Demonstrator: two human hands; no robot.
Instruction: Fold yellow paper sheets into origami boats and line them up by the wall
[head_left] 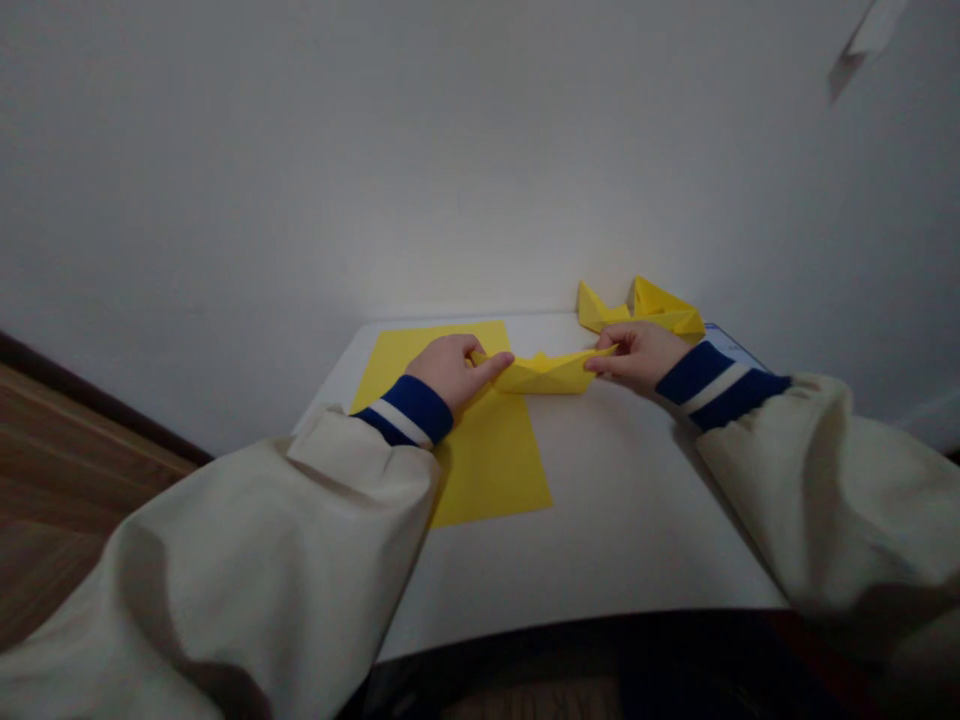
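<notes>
A yellow folded paper boat (546,376) is held between my two hands above the white table. My left hand (459,368) pinches its left tip between thumb and fingers, over a flat yellow sheet of paper. At the opposite tip, my right hand (637,357) grips the boat the same way. A small peak shows in the boat's middle. Just behind my right hand stand other folded yellow paper pieces (660,305), partly hidden by that hand.
The flat yellow paper (495,465) lies on the left part of the white table (600,540). A blue-and-white item (729,345), partly covered, is at the back right edge. A pale wall (450,150) rises behind the table, and wooden boards (60,480) are at left.
</notes>
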